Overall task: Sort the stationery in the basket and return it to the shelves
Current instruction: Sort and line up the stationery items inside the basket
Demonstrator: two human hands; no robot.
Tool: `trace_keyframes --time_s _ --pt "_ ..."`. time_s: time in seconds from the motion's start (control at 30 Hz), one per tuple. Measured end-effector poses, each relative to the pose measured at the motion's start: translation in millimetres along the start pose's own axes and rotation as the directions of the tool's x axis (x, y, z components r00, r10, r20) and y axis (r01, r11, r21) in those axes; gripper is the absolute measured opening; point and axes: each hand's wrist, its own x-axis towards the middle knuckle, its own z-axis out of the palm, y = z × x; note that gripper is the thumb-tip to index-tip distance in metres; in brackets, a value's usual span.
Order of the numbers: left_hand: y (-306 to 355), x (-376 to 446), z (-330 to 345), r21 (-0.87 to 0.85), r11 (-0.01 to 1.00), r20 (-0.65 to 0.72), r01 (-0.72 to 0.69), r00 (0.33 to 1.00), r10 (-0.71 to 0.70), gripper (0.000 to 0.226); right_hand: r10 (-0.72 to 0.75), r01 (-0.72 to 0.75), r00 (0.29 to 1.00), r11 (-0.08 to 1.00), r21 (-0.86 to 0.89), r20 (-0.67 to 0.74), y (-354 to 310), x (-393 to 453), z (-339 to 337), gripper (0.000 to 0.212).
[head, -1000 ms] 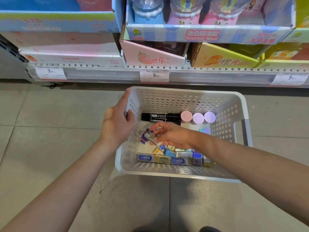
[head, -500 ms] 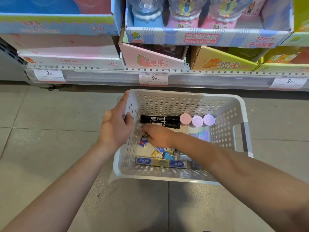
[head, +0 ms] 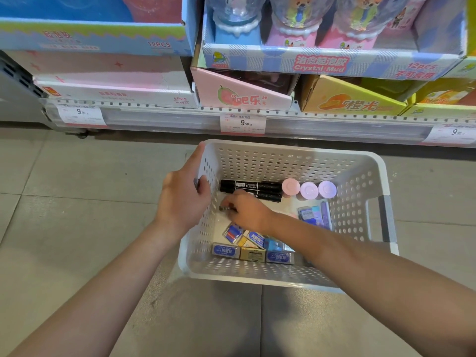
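A white perforated basket [head: 288,161] is held above the tiled floor. My left hand [head: 184,199] grips its left rim, thumb outside and fingers over the edge. Inside, my right hand [head: 246,211] is low at the back left with its fingers curled round a small dark item [head: 223,208], just in front of two black markers [head: 251,187]. Three round pastel caps [head: 309,189], one pink and two lilac, stand at the back. Several small eraser boxes [head: 253,249] lie along the near wall. A bluish packet [head: 314,215] lies at the right.
A low shelf [head: 180,119] with price tags [head: 242,123] runs across in front of me. On it stand display boxes: pink and white ones [head: 113,83] at the left, a Crystal Mud box [head: 319,64] with domed jars, and an orange carton [head: 345,99].
My right hand let go of the small box it held a second ago and moved to the back left of the basket, closing on a small dark item beside the markers.
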Motion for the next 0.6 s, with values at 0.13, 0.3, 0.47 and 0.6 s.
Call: trace_keyframes --time_s 0.13,0.3,0.47,0.6 --pt "1 -1 0 -0.003 1.000 0.001 0.000 1.000 0.000 0.063 0.176 -0.141 0.959 0.977 0.162 -0.224 -1 11 0 0.033" --pt "1 -1 0 0.012 1.000 0.000 0.006 1.000 -0.005 0.063 0.099 -0.083 0.985 0.990 0.113 -0.139 -2 13 7 0.034" --pt "1 0 1 0.021 1.000 -0.003 0.000 1.000 0.000 0.063 -0.039 0.000 0.985 0.974 -0.227 -0.167 5 13 15 0.045" --pt "0 0 1 0.031 0.999 -0.005 0.008 1.000 -0.008 0.062 -0.111 -0.018 0.963 0.882 -0.471 -0.245 2 10 15 0.045"
